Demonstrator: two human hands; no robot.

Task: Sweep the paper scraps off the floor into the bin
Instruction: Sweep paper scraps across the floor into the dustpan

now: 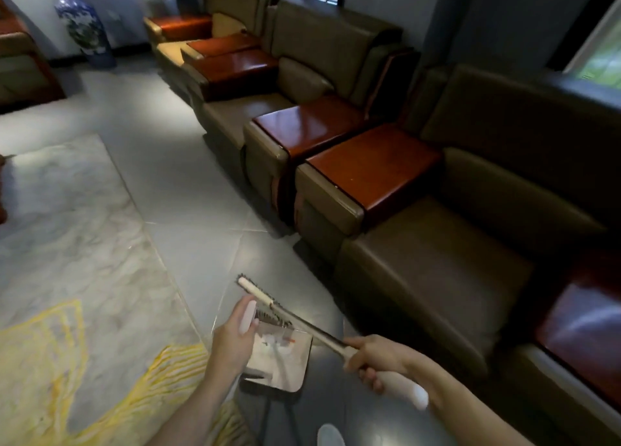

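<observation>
My left hand [232, 339] grips the pale handle of a grey dustpan [285, 371], which hangs above the floor at the bottom centre. Inside the pan lie paper scraps [279, 339], white with a bit of red. My right hand [379, 360] is shut on the white grip of a broom [302, 324]. Its metal shaft runs up and left over the pan. The broom's cream head with dark bristles [255, 292] sticks out just beyond the pan's far edge. No bin is in sight.
A row of brown leather armchairs [437, 260] with red wooden armrest tops [373, 166] lines the right side. A grey and yellow rug [67, 260] covers the floor at left. A blue-white vase [87, 32] stands far back. My white shoe [331, 435] shows below.
</observation>
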